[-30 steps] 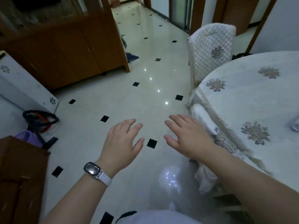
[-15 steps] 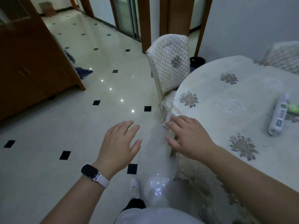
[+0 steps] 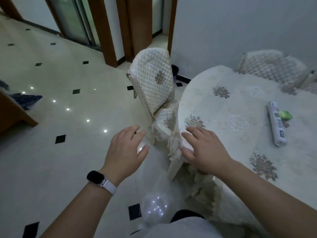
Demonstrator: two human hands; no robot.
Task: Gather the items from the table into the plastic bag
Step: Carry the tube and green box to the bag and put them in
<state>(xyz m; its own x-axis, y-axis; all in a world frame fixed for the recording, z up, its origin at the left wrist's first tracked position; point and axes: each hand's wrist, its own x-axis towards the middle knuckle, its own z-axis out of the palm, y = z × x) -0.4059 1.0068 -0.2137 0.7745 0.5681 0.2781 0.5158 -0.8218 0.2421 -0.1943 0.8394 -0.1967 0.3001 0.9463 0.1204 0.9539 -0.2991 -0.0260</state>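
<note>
A round table [image 3: 240,107] with a cream flowered cloth fills the right side. On it, at the right, lies a white roll-shaped package [image 3: 276,125] with a small green item [image 3: 285,115] touching its far side. My left hand [image 3: 126,152], with a watch on the wrist, hovers open over the floor left of the table. My right hand [image 3: 205,151] is open, palm down, over the table's near left edge. Neither hand holds anything. No plastic bag is visible.
A quilted cream chair [image 3: 155,90] stands tucked at the table's left side, just beyond my hands. A second quilted chair [image 3: 272,69] stands at the far side. A wooden cabinet corner [image 3: 12,112] and dark cloth [image 3: 25,99] are at the left on the tiled floor.
My view has swung right, from the floor and cabinet toward the table. The roll-shaped package and green item have come into view. Both hands stay open and now sit nearer the table edge.
</note>
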